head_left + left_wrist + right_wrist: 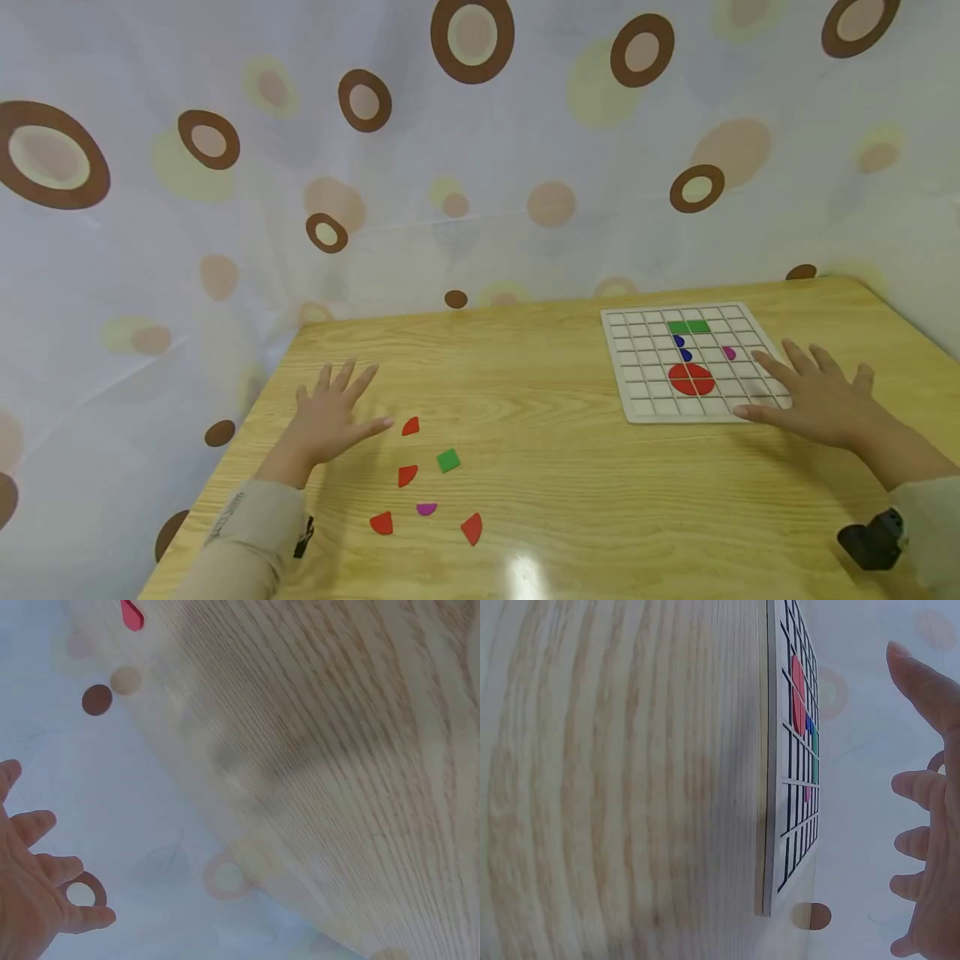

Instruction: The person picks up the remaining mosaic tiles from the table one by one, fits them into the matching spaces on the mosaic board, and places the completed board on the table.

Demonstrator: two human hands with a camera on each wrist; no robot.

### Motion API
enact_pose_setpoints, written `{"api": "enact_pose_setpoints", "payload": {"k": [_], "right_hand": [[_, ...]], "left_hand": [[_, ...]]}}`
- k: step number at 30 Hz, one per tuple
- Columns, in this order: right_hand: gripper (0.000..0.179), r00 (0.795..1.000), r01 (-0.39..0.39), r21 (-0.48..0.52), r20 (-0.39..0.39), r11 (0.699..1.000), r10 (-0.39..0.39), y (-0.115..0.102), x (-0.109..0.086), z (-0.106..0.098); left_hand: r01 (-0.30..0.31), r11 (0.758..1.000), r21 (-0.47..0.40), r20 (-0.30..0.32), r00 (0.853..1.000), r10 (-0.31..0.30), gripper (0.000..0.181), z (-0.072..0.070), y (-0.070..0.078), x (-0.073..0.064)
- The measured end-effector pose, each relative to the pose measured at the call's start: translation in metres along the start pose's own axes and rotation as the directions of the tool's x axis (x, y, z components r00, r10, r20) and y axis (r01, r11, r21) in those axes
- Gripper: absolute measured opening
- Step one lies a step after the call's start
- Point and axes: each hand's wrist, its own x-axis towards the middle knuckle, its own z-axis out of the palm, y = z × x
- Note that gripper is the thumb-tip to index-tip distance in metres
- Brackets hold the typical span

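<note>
My left hand hovers with spread fingers over the table's left side, holding nothing. Just right of it lie loose flat pieces: several red quarter-circles, a green square and a purple half-circle. Fingers spread, my right hand is over the right edge of a white grid board; it grips nothing. Set in the board are a green rectangle, two small blue pieces, a purple piece and a red circle. In the right wrist view the board shows nearly edge-on.
The wooden table has its back edge against a white curtain with brown and beige circles. More of the curtain hangs along the left side. A black device is worn at the right wrist.
</note>
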Motion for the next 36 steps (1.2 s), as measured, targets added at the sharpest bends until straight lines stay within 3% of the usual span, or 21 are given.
{"api": "enact_pose_setpoints", "payload": {"k": [17, 29, 36], "right_hand": [[0.09, 1.0, -0.012, 0.032, -0.001, 0.999, 0.012, 0.013, -0.003, 0.01], [0.087, 0.998, -0.021, 0.065, 0.052, 0.998, 0.018, 0.03, -0.001, 0.019], [0.08, 0.997, 0.018, 0.026, 0.071, 1.0, -0.02, 0.035, 0.0, 0.021]], "left_hand": [[-0.15, 0.989, 0.003, 0.031, 0.988, 0.149, 0.082, 0.013, 0.063, 0.038], [-0.252, 0.968, 0.011, 0.083, 0.965, 0.25, 0.079, 0.026, 0.115, 0.066], [-0.323, 0.946, 0.026, 0.111, 0.941, 0.318, 0.079, 0.036, 0.145, 0.08]]}}
